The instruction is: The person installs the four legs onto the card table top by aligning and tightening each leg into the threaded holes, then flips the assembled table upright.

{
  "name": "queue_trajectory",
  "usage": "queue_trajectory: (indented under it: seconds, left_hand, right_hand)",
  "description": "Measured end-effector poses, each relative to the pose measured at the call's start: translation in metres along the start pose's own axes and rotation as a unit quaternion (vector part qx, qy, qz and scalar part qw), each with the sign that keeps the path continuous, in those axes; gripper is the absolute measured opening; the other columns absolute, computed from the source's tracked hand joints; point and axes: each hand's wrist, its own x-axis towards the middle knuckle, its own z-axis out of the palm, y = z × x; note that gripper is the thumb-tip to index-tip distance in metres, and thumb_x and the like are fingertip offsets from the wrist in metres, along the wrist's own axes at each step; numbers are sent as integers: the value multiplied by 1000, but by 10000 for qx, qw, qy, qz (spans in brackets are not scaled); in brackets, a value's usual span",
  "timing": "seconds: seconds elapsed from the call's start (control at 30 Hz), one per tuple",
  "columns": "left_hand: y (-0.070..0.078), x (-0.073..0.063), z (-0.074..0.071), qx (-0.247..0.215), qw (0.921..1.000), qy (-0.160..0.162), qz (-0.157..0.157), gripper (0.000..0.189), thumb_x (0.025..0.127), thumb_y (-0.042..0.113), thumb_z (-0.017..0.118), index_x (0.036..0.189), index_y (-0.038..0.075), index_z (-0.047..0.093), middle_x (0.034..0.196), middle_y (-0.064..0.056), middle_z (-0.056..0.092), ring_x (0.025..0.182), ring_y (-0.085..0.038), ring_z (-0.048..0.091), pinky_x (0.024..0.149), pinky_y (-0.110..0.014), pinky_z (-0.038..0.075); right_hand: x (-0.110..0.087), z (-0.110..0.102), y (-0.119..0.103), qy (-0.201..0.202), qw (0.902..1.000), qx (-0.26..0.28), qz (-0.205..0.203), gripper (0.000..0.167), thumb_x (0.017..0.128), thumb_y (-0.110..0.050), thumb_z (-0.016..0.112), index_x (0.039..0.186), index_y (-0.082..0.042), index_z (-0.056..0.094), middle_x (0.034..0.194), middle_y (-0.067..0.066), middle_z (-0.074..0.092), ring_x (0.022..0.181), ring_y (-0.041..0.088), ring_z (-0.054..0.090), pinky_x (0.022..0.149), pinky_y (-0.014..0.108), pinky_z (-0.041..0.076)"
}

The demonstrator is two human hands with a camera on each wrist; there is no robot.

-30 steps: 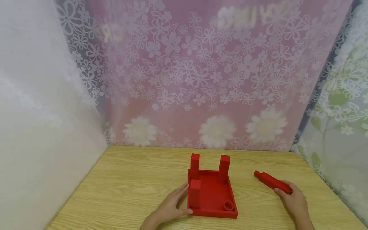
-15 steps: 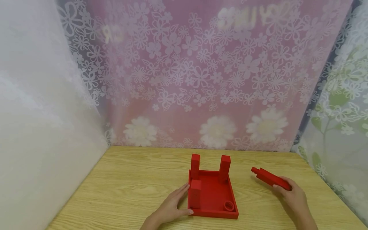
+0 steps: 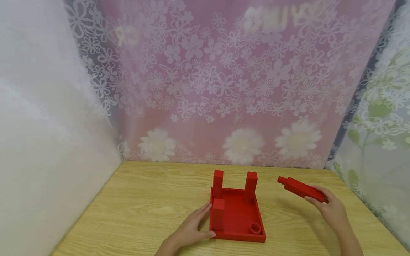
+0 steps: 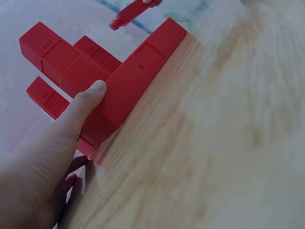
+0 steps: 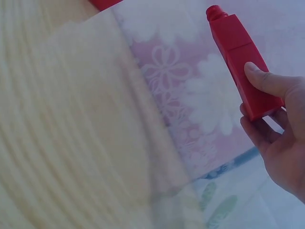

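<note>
In the head view a shallow red tray (image 3: 237, 213) lies on the table. Red square posts stand at three of its corners: front left (image 3: 218, 215), back left (image 3: 218, 184) and back right (image 3: 251, 185). A round threaded socket (image 3: 255, 228) shows at the front right corner. My left hand (image 3: 190, 227) holds the tray's front left corner, thumb on the front wall, fingers along the left side. My right hand (image 3: 331, 209) grips a loose red square post (image 3: 302, 188) by one end, raised above the table. Its threaded tip (image 5: 217, 13) points left, away from the hand.
The wood-grain table (image 3: 153, 199) runs back to a pink flowered curtain (image 3: 205, 89). A pale sheet (image 3: 57, 124) borders it on the left, and a flowered sheet (image 3: 381, 142) on the right.
My right hand has lifted the loose post higher, and its threaded tip has moved slightly left and away from me. The left hand and the tray have stayed nearly in place.
</note>
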Motion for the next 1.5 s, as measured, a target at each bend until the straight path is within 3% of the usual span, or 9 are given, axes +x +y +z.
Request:
queue_trajectory:
  seconds: [0.23, 0.43, 0.63, 0.73, 0.83, 1.13, 1.5]
  left_hand:
    - [-2, 1, 0, -32, 10000, 2, 15, 85, 80, 56, 62, 147, 17, 25, 149, 4, 23, 130, -28, 28, 97, -56, 28]
    - [-2, 1, 0, -51, 10000, -2, 19, 85, 80, 55, 62, 147, 17, 25, 149, 3, 23, 130, -28, 28, 97, -56, 28]
    - [-2, 1, -1, -53, 10000, 1, 9, 85, 80, 55, 62, 147, 18, 25, 149, 2, 23, 130, -28, 28, 97, -56, 28]
    - [-1, 1, -1, -28, 10000, -4, 24, 85, 80, 56, 61, 147, 17, 25, 149, 2, 24, 130, -28, 28, 97, -56, 28]
    - [1, 1, -2, -10, 10000, -16, 18, 85, 80, 56, 61, 146, 15, 26, 149, 2, 24, 130, -28, 28, 97, -56, 28]
    - [2, 1, -2, -1, 10000, -43, 7, 85, 80, 56, 61, 147, 19, 25, 149, 1, 24, 130, -28, 28, 97, -56, 27]
    - [1, 1, -2, -58, 10000, -28, 29, 85, 80, 56, 61, 147, 19, 24, 149, 1, 23, 130, -28, 28, 97, -56, 28]
  right_hand:
    - [-1, -11, -20, -88, 9991, -33, -425, 58, 86, -29, 66, 129, 3, 46, 124, 30, 44, 101, 47, 46, 54, 26, 41]
    - [-4, -16, -34, -190, 9967, -210, -765, 55, 85, -27, 68, 127, 2, 49, 120, 29, 48, 97, 42, 49, 54, 26, 41]
    - [-7, -16, -45, -132, 9900, -322, -1370, 46, 81, -24, 72, 121, -5, 57, 112, 14, 56, 90, 1, 48, 56, 25, 45]
    - [-9, -14, -48, -148, 9857, -274, -1657, 43, 79, -21, 73, 118, -9, 60, 109, 4, 57, 87, -9, 44, 58, 25, 46]
    - [-12, -10, -52, -242, 9813, -199, -1901, 41, 77, -18, 74, 115, -10, 62, 104, -3, 58, 86, -5, 48, 61, 24, 46]
    - [-19, 3, -64, -669, 9703, 148, -2321, 42, 73, -13, 77, 112, -8, 63, 97, 0, 60, 82, 5, 53, 60, 24, 48]
    - [-25, 11, -73, -1151, 9676, 352, -2219, 39, 75, -16, 76, 111, -15, 62, 100, 0, 63, 87, 7, 57, 63, 26, 49]
